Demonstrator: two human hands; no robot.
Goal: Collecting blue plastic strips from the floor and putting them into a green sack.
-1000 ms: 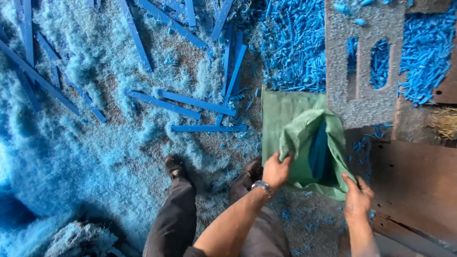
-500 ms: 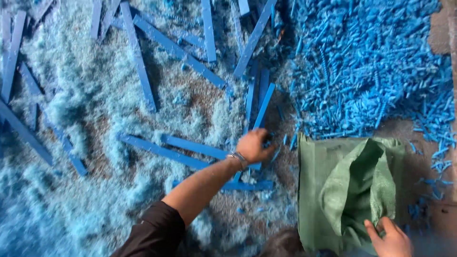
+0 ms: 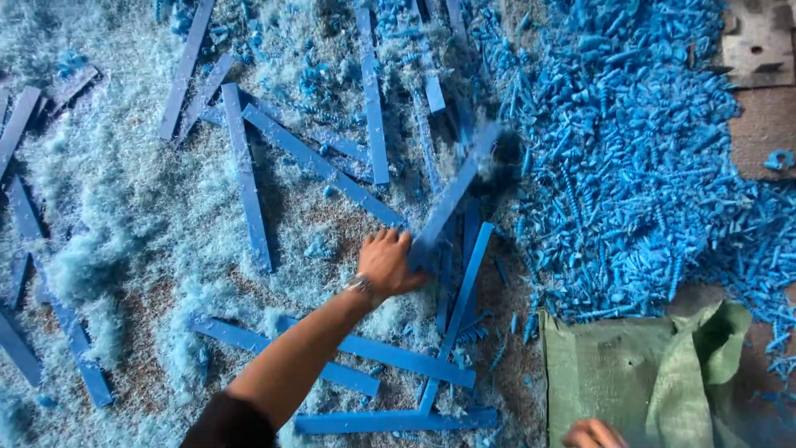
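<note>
Right hand (image 3: 594, 433): only a sliver shows at the bottom edge, touching or just beside the green sack; whether its fingers are curled or spread cannot be told.
Green sack (image 3: 618, 377): woven bag lying on the floor at lower right, its mouth rumpled and folded over, just below the pile of shavings.
Flat strips near the arm (image 3: 398, 357): several long blue strips lie crossed on the floor beneath and beside the forearm, one along the bottom edge.
Left arm (image 3: 290, 365): reaches up from the bottom edge in a dark sleeve, with a watch or band at the wrist.
Left hand (image 3: 385, 264): fingers (image 3: 396, 239) closed around the lower end of a blue strip.
Held strip (image 3: 454, 192): long, flat and blue, slanting up and to the right from the hand, its far end blurred and lifted off the floor.
Pile of shavings (image 3: 638, 158): a dense heap of short curled blue pieces fills the right side.
Fluff (image 3: 108, 207): pale blue fibrous dust covers the floor at left, with more strips scattered over it.
Board (image 3: 759, 46): a grey slab with cut-outs at the top right corner.
</note>
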